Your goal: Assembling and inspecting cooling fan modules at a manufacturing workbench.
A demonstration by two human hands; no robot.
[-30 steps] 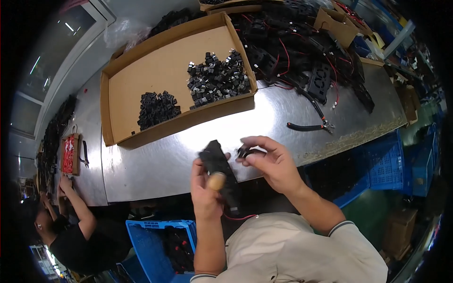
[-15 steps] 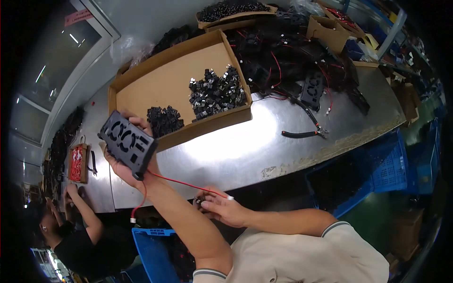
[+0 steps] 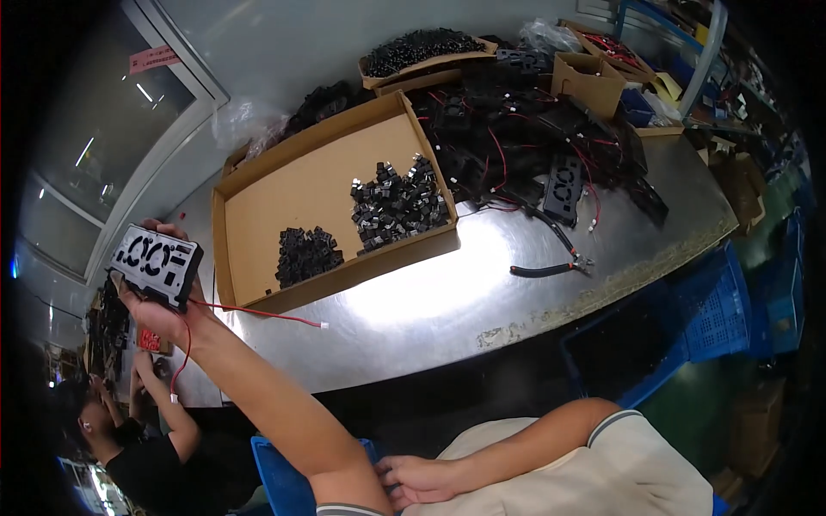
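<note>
My left hand (image 3: 159, 314) is raised over the left end of the bench, closed round a black plastic housing (image 3: 148, 268) with curved and square cutouts in its face. Two red leads (image 3: 262, 311) tipped with white connectors trail from the housing, one to the right and one hanging down. Low in front of my body, my right hand (image 3: 422, 478) is curled beside my left forearm. Its fingertips are partly hidden, and whatever lies in them cannot be made out.
A shallow cardboard tray (image 3: 284, 172) holds two heaps of small black parts (image 3: 400, 202). Black-handled cutters (image 3: 551, 249) and another housing (image 3: 561, 189) lie right of it, before piled wired parts. Blue crates (image 3: 714, 297) stand below the bench. A co-worker (image 3: 138, 451) sits at left.
My left hand has carried the housing left, with its leads swinging along. My right hand has dropped toward my lap; the small dark piece seen in it before is no longer visible.
</note>
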